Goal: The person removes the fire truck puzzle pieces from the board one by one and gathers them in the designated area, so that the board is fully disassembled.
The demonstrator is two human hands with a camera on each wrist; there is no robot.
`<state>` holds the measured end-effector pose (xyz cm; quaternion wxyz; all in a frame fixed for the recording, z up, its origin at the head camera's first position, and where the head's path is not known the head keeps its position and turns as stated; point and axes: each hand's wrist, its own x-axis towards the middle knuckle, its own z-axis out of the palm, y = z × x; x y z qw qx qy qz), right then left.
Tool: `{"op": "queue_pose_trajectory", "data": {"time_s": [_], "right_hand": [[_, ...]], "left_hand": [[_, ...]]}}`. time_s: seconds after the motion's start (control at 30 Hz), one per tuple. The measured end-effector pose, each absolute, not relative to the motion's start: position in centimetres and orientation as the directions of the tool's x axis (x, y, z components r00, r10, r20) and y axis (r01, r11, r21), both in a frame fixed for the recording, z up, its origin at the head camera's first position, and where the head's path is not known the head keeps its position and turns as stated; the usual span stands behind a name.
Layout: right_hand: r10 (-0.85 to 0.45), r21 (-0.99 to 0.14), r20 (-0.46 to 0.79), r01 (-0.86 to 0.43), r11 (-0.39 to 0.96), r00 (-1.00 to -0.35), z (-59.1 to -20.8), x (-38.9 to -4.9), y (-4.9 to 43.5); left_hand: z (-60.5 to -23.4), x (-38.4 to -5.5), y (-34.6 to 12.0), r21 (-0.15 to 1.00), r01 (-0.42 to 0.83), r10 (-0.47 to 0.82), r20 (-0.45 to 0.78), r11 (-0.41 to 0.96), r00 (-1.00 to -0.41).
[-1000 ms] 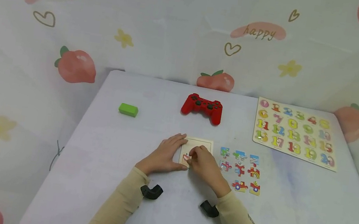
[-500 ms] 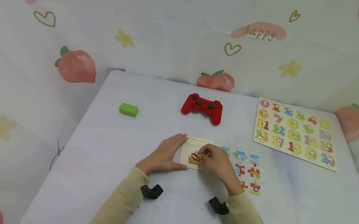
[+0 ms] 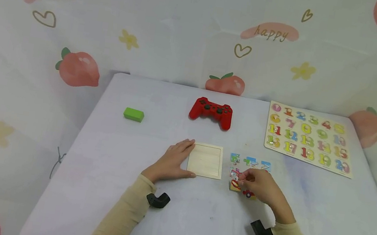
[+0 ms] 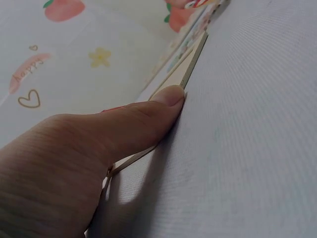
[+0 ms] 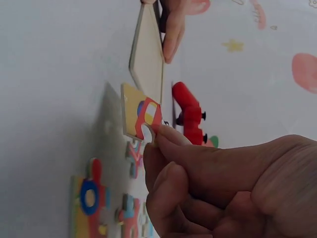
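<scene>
A square wooden puzzle tray point(image 3: 205, 160) lies flat, its recess bare. My left hand point(image 3: 173, 163) rests at its left side, fingers straight by the far corner and thumb along the front edge, as the left wrist view shows. My right hand point(image 3: 262, 186) pinches a jigsaw piece point(image 5: 141, 111) between thumb and fingertips. This piece has a red and yellow picture and is tilted, above the table in the right wrist view. Several other jigsaw pieces point(image 3: 235, 157) lie right of the tray, some hidden under my right hand. A piece with a blue wheel point(image 5: 89, 194) is nearest the camera there.
A red game controller point(image 3: 211, 113) lies behind the tray. Farther left sits a green block point(image 3: 134, 114). A number puzzle board point(image 3: 311, 139) occupies the back right of the white table point(image 3: 141, 225), with a printed curtain point(image 3: 189, 19) hanging behind.
My right hand has lifted the jigsaw piece out of the tray and carried it right, over the other pieces. The left hand has stayed at the tray.
</scene>
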<state>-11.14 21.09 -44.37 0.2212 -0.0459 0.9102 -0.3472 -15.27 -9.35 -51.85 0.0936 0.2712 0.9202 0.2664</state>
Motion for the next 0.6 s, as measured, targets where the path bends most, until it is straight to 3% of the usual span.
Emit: {"op": "queue_pose_trajectory", "data": {"time_s": [0.17,0.37,0.6], "right_hand": [[-0.281,-0.679,-0.341,0.028,0.734,-0.897,-45.3,-10.5,21.4],[-0.277,-0.633,-0.25,-0.06,0.772,-0.928,-46.1,-10.3,21.2],[-0.235,-0.592,-0.257,-0.039,0.805,-0.937,-46.0,-10.1,20.6]], "left_hand": [[-52.2,-15.4,-9.5,0.535,0.448,0.544,-0.026,0.716,-0.839],[-52.2,-15.5,-9.5,0.538,0.45,0.545,-0.023,0.713,-0.838],[-51.9,-15.4,-9.4,0.542,0.45,0.551,-0.029,0.71,-0.834]]}}
